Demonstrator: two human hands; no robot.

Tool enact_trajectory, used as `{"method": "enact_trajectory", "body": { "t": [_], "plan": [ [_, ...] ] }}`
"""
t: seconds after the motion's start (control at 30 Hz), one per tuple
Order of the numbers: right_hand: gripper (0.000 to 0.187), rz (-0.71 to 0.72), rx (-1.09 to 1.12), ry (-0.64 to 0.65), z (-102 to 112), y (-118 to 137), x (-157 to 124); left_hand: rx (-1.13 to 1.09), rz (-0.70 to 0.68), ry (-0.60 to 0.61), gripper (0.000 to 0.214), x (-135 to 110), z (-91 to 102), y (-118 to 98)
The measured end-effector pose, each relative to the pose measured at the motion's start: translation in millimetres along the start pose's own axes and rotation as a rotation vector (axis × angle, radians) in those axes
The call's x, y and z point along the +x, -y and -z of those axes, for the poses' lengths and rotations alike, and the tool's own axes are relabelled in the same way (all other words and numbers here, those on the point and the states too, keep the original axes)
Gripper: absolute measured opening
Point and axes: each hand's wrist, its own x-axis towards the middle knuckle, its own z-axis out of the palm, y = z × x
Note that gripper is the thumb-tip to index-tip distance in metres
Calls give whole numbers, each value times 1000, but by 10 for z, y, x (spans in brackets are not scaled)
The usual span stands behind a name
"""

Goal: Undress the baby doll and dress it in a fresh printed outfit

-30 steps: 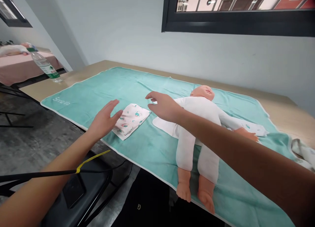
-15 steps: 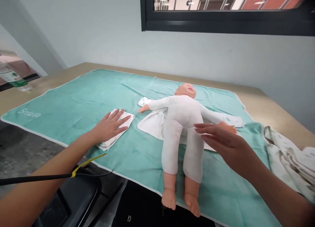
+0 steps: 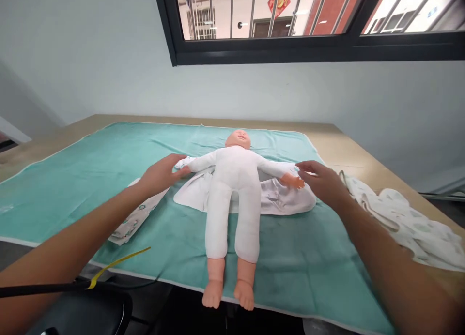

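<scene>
A baby doll (image 3: 238,168) with a white cloth body lies face up, arms spread, its feet at the table's front edge. Under its back an open white baby shirt (image 3: 286,199) is laid out, its printed sleeves stretched to either side. My left hand (image 3: 163,174) has thumb and fingers around the end of the left-side sleeve, by the doll's hand, which is mostly hidden. At the other sleeve's end, beside the doll's visible hand (image 3: 291,180), the fingertips of my right hand (image 3: 321,180) close on the cuff. A folded printed cloth (image 3: 136,219) lies beneath my left forearm.
A green sheet (image 3: 286,257) covers much of the wooden table (image 3: 323,136). Crumpled white printed fabric (image 3: 410,223) lies at the right. A black cable with a yellow tie (image 3: 119,261) crosses the lower left, above a dark chair (image 3: 83,311). Behind stand a wall and window.
My left hand has left the folded cloth and moved to the left-side sleeve end. My right hand has moved from above the doll's leg out to the other cuff. The view has shifted right.
</scene>
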Motion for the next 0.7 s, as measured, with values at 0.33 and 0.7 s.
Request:
{"method": "enact_trajectory", "body": {
  "t": [0.33,0.7],
  "plan": [
    [37,76,-30,-48,-237,-425,-35,116,-72,-88,33,94,-502,-337],
    [41,85,-122,-27,-296,-521,13,-508,277,10,33,11,-537,-248]
  ]
}}
